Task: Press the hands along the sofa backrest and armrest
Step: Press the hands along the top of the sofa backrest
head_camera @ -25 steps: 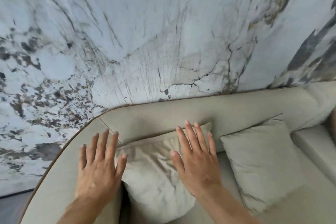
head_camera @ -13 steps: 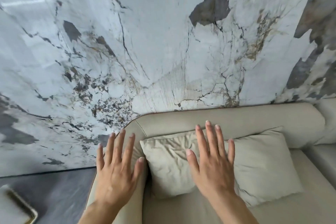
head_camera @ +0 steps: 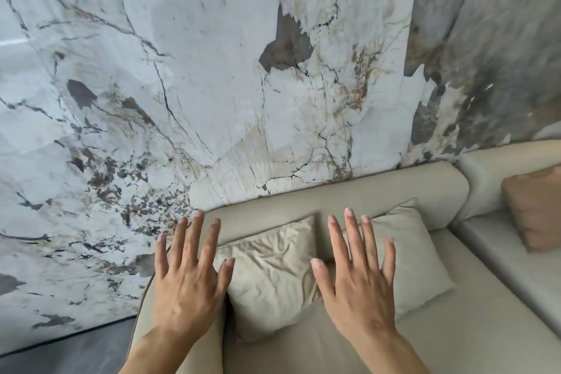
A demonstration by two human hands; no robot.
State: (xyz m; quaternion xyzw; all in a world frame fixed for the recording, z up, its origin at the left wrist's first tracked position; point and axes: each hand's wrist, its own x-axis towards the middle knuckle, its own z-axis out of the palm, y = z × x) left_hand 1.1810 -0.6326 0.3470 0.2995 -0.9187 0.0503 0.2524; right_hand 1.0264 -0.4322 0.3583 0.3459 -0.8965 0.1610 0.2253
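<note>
Both hands have drawn back and lifted. The left hand (head_camera: 189, 285), flat and fingers splayed, holds nothing over the armrest (head_camera: 145, 322); the right hand (head_camera: 356, 279), equally spread and empty, hovers over the crumpled cushion (head_camera: 270, 270). Beyond its fingertips runs the backrest (head_camera: 379, 191), so pressing there looks next. Marble wall (head_camera: 212, 85) behind.

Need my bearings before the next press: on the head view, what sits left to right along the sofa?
Armrest → left hand → creased cushion → right hand → smooth cushion → brown cushion.
</note>
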